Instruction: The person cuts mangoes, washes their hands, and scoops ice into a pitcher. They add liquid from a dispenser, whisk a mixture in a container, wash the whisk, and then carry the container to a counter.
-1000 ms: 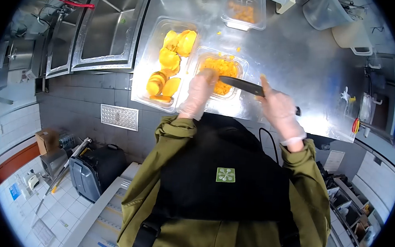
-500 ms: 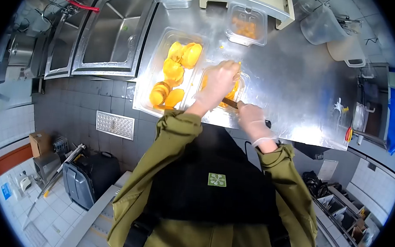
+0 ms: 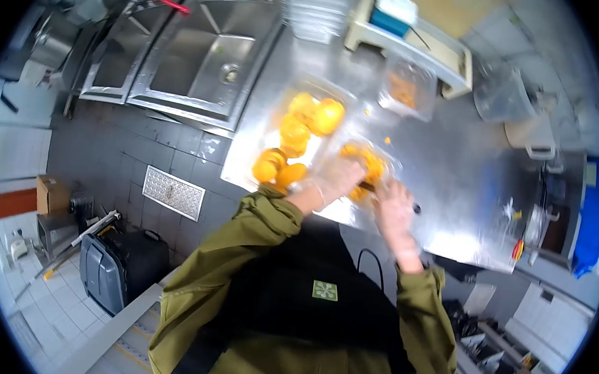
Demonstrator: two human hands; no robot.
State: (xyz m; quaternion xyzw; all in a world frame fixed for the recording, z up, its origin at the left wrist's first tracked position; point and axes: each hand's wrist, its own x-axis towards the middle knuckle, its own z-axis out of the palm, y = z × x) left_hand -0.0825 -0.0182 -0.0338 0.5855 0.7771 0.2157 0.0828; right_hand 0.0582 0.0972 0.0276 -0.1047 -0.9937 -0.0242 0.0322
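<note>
My right hand (image 3: 394, 205), in a clear glove, is closed round the handle of a knife (image 3: 366, 186). The dark blade points left, over a small clear container (image 3: 395, 171) holding cut yellow-orange pieces (image 3: 363, 153), probably mango. Also gloved, my left hand (image 3: 338, 178) reaches over the near left side of this container with curled fingers; whatever they grip is hidden and blurred. Left of it stands a larger clear tray (image 3: 349, 97) with big yellow-orange pieces (image 3: 294, 133), rounded and mango-like.
Farther back, a clear tub (image 3: 407, 91) holds small orange cubes, beside a cream rack (image 3: 457, 70). Stacked clear containers (image 3: 317, 10) stand behind the tray. A steel sink (image 3: 211, 58) adjoins the left. Clear jugs (image 3: 504, 97) stand at the back right. Small scraps lie on the steel table (image 3: 451, 169).
The camera view has shifted and tilted, so the table appears lower and farther right. My left hand has come down from its raised position above the small container, uncovering more cut pieces.
</note>
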